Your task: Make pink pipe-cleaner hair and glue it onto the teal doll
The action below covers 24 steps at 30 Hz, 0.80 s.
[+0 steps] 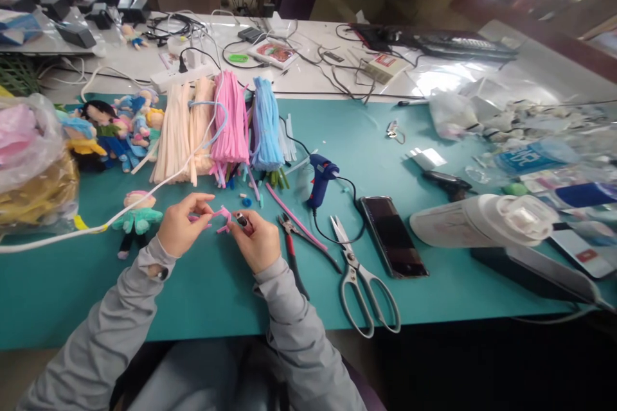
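My left hand (pixel 183 226) pinches one end of a bent pink pipe cleaner (pixel 223 212) above the green mat. Its other side is at the fingertips of my right hand (pixel 256 239), which also holds a small dark cylindrical object (pixel 241 219) whose kind I cannot make out. Left of my left hand lies a small doll (pixel 137 221) with pink hair and a green top. Bundles of cream (pixel 176 131), pink (pixel 231 119) and blue pipe cleaners (pixel 267 125) stand beyond my hands. A single pink pipe cleaner (pixel 296 217) lies to the right.
Pliers (pixel 290 250), grey scissors (pixel 354 270), a blue glue gun (pixel 320 180) and a phone (pixel 394 236) lie to the right, near a white tumbler (pixel 477 220). More dolls (pixel 108 131) and a plastic bag (pixel 31 148) sit left. A white cable (pixel 120 214) crosses the left side.
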### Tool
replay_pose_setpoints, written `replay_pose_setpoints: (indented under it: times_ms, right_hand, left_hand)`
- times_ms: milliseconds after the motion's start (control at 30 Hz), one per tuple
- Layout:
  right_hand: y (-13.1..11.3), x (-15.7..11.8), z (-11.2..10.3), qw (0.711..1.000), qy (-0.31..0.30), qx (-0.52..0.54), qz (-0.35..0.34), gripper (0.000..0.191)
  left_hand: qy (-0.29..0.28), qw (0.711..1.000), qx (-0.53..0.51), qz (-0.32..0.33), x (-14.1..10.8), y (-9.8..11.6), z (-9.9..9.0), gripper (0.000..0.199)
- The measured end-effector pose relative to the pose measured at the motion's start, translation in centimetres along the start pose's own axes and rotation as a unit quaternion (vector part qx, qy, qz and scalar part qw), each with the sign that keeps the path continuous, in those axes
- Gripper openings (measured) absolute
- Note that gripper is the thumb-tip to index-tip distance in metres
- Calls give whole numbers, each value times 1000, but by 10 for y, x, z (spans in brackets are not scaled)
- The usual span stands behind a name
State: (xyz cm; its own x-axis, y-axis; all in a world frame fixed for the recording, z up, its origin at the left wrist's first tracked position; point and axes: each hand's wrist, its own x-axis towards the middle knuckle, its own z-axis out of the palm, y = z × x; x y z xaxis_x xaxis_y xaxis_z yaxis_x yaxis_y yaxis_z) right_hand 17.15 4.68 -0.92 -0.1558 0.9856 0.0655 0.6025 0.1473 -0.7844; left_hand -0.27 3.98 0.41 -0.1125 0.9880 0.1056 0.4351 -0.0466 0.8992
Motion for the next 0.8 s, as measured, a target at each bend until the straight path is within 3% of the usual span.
replay_pose_setpoints:
  times_ms: [267, 467, 633, 700, 800]
  right_hand:
    - [-1, 5, 4, 1000, -10, -7, 12, 20]
    - [0, 4, 2, 998, -1, 55, 25, 30]
    - [0, 4, 1, 989, -2, 138, 48, 35]
    - [-3, 5, 1, 978, -22, 198, 63, 36]
    - [-7, 6, -1, 957, -54, 273, 79, 38]
  left_hand:
    - [-16, 1000, -13, 7, -3, -1, 3, 28]
    - [47, 998, 44, 1, 1, -11, -1, 27]
    - [107, 987, 108, 56, 0, -4, 1, 20]
    - [100, 992, 62, 38, -4, 1, 6, 19]
    - [58, 995, -70, -39, -13, 8, 15, 25]
